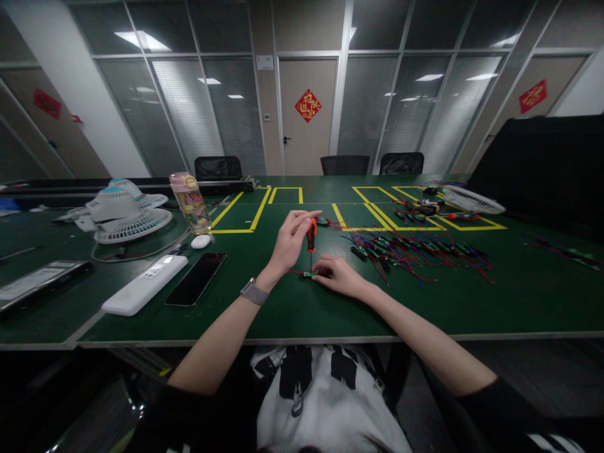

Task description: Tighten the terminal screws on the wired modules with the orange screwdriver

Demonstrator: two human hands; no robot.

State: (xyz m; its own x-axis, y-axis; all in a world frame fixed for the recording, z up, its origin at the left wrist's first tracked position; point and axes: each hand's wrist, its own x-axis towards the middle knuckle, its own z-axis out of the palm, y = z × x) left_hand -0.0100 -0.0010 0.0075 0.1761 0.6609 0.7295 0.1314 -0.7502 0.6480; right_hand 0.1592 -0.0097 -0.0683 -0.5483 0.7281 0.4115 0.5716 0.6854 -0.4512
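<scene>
My left hand [289,241] is closed around a small screwdriver [311,236] with an orange and black handle, held upright with its tip down on a small green circuit board [309,275]. My right hand [340,275] lies on the green table [292,308] with its fingers pressed on the board, holding it down. Red and blue wires trail from the board. A watch is on my left wrist.
A pile of small boards with red and blue wires [415,250] lies to the right. A black phone [195,278], a white power bank [144,284], a white mouse [201,241], a bottle [191,202] and white fans [125,217] sit to the left. Yellow tape [257,214] marks boxes beyond.
</scene>
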